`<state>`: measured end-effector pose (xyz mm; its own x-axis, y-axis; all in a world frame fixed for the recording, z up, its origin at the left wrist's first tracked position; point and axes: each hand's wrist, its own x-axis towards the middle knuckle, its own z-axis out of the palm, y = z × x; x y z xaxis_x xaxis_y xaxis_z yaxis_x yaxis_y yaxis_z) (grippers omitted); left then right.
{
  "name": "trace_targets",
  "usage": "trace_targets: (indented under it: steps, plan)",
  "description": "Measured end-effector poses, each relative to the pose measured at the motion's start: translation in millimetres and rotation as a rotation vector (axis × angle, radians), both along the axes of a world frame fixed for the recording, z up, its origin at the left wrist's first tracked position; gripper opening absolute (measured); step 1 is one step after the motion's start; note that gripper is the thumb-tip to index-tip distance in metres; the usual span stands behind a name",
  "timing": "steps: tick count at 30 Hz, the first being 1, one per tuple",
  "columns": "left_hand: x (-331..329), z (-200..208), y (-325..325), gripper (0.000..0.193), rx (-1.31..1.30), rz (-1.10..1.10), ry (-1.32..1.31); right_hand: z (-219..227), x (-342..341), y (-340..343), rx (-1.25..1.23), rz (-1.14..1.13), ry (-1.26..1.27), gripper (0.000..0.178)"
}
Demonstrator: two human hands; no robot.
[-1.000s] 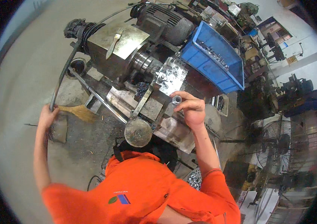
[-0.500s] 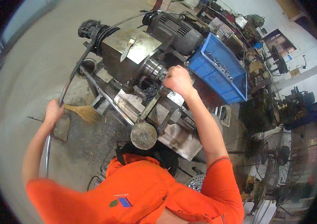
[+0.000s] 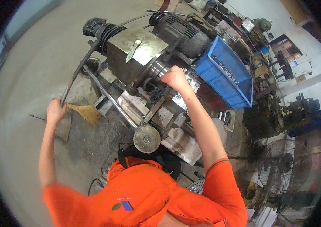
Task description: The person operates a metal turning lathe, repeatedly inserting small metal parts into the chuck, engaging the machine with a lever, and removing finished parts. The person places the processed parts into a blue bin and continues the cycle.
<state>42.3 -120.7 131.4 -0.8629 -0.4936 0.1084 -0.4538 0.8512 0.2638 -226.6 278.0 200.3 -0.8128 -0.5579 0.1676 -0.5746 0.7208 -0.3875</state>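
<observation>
My left hand point(image 3: 56, 110) is wrapped round a long metal lever point(image 3: 72, 81) that slants up to the left end of a small lathe. The lathe's bare metal spindle nose point(image 3: 157, 70) juts out from the grey headstock point(image 3: 120, 62). Right beside that nose, my right hand point(image 3: 174, 79) is closed, its fingertips turned toward the spindle; whatever is in them is hidden. Below the right hand lie the tool slide point(image 3: 179, 100) and dark metal chips point(image 3: 154, 96). A flat brush point(image 3: 133, 51) rests on the headstock cover.
A blue plastic bin point(image 3: 221, 85) holding small metal parts stands right of the spindle. Behind the headstock sits a dark motor point(image 3: 183, 34). A round metal disc point(image 3: 146, 139) is near my body. A straw broom point(image 3: 86, 112) lies by my left hand; a large fan point(image 3: 277, 160) stands at right.
My right hand has shifted left, closer to the spindle nose. My left forearm stands more upright, with the hand still round the lever. The whole view has shifted slightly.
</observation>
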Motion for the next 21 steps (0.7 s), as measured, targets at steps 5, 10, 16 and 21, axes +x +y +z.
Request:
trace_targets:
  steps: [5, 10, 16, 21]
  plan:
    - [-1.7, 9.0, 8.1, 0.018, -0.205, 0.005, -0.085, 3.4, 7.1, -4.4, -0.115, -0.020, 0.101, 0.017]
    - [-8.7, 3.3, -54.0, 0.013, -0.303, -0.121, -0.150, 5.9, 15.1, -0.2, -0.147, -0.170, 0.021, 0.026]
    - [-50.2, 4.9, -199.7, 0.007, -0.712, -0.239, -0.064, 6.3, 20.9, -7.7, -0.323, -0.293, -0.080, 0.026]
    - [-58.6, -25.1, -194.2, 0.009, -0.580, 0.083, 0.059, 6.4, 17.9, -7.1, -0.162, -0.268, 0.002, 0.025]
